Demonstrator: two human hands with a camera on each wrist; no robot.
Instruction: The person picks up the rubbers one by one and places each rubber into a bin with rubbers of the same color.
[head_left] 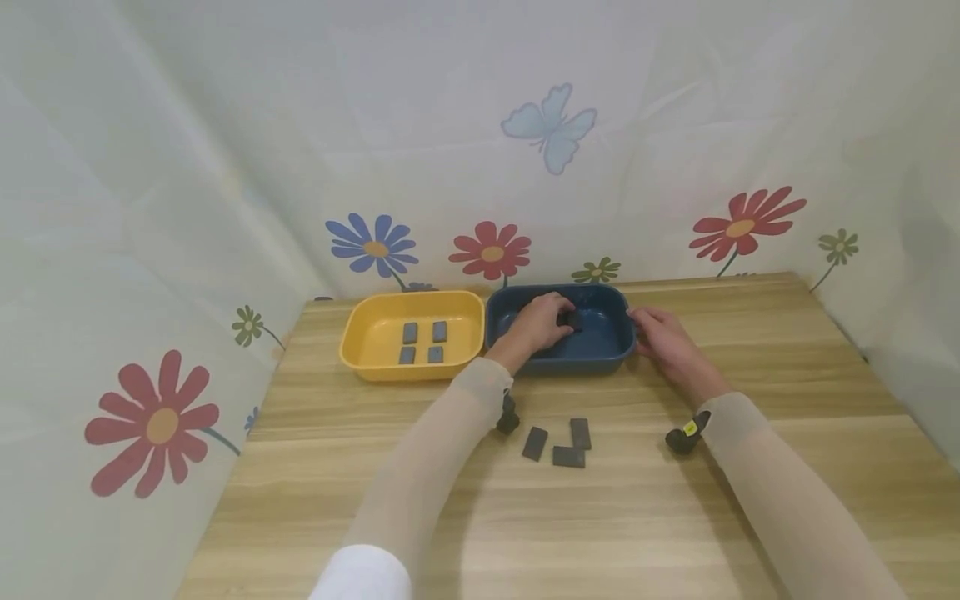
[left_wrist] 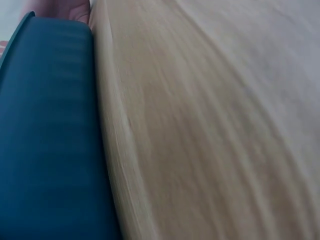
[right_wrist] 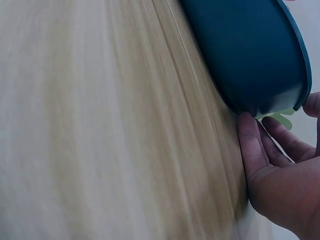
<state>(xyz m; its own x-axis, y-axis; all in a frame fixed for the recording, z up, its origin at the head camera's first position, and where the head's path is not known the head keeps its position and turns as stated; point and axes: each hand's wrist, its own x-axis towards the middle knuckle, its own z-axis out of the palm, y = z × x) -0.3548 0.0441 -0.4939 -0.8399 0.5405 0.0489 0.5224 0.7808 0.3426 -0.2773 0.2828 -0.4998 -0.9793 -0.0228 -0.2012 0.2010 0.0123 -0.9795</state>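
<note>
My left hand (head_left: 542,321) reaches into the dark blue tray (head_left: 607,343), fingers bent down around a dark rectangular tile (head_left: 572,320). The fingers partly hide that tile and the tray's left inside. At the tray's right end my right hand (head_left: 669,343) holds the rim. Up close in the right wrist view, the right fingertips (right_wrist: 246,120) touch the outer end wall of the tray (right_wrist: 255,55), with another fingertip at the rim. The left wrist view shows the blue tray's outer side (left_wrist: 50,130), but the left hand's grip is out of sight there.
A yellow tray (head_left: 360,367) adjoins the blue one on the left, with several grey tiles (head_left: 439,332) inside in two rows. Three dark tiles (head_left: 569,457) lie on the wooden table (head_left: 600,533) nearer the front. A flower-printed curtain (head_left: 420,150) hangs behind the table.
</note>
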